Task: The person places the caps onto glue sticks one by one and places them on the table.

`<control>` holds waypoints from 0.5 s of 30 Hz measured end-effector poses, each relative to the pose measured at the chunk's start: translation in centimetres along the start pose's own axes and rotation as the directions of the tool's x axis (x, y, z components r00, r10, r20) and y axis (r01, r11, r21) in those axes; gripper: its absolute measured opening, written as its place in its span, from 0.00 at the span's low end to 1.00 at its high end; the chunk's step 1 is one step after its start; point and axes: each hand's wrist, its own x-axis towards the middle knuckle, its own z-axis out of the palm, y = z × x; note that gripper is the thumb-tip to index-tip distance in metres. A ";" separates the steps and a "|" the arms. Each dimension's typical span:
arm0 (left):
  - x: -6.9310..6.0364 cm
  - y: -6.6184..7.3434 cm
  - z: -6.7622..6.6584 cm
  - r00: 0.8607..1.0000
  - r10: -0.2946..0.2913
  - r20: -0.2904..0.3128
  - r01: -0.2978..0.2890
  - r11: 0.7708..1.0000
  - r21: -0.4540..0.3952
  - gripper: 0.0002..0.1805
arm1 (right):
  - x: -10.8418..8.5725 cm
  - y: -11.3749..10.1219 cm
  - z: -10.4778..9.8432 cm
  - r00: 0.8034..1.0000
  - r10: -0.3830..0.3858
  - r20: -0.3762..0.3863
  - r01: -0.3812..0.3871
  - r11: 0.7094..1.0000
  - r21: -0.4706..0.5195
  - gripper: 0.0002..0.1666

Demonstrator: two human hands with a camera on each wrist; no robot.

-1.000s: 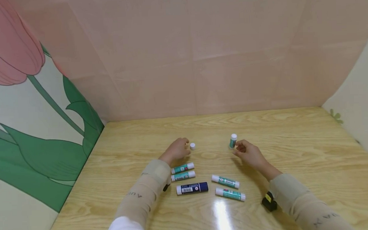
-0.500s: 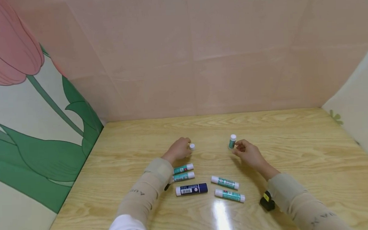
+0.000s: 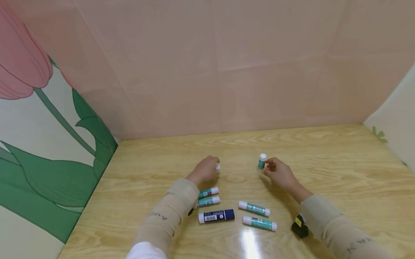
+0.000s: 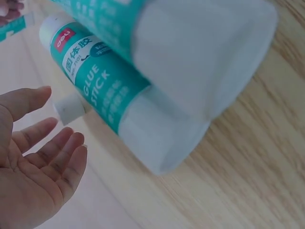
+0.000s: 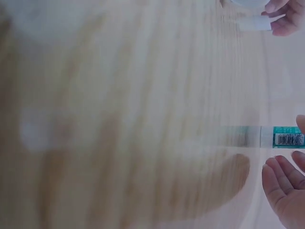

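A short white cap [image 3: 218, 167] stands on the table, partly hidden by my left hand [image 3: 206, 169]. In the left wrist view, the thumb and loosely bent fingers stand apart on either side of the cap [image 4: 70, 109]. Farther right, a teal glue stick with a white cap [image 3: 261, 162] stands upright. My right hand [image 3: 280, 175] is beside it, thumb and fingertips near its lower part. The right wrist view shows the glue stick [image 5: 288, 138] between the thumb and fingers, with a gap below it; contact by the thumb is unclear.
Two teal glue sticks [image 3: 209, 192] lie beside my left wrist, partly covered by it. A larger navy glue stick [image 3: 216, 216] lies nearer me. Two more teal glue sticks [image 3: 254, 208] lie right of centre. A pink sheet [image 3: 219, 68] rises behind the wooden table [image 3: 350, 178].
My left hand has moved right to the white cap, so its fingers now cover part of it. The right hand has stayed beside the upright glue stick.
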 end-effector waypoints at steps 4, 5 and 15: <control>0.1 -0.1 0.3 1.000 -0.008 0.009 0.008 1.000 0.028 0.22 | 0.2 0.0 0.1 1.000 -0.009 -0.004 0.009 1.000 0.004 0.21; 0.1 -0.1 0.3 1.000 -0.008 0.009 0.008 0.999 0.037 0.21 | 0.3 -0.1 0.2 1.000 -0.011 -0.005 0.011 1.000 0.006 0.21; 0.0 -0.2 0.4 1.000 0.003 0.027 -0.005 0.998 0.066 0.19 | 0.7 -0.4 0.5 0.999 -0.045 -0.027 0.046 0.998 0.038 0.23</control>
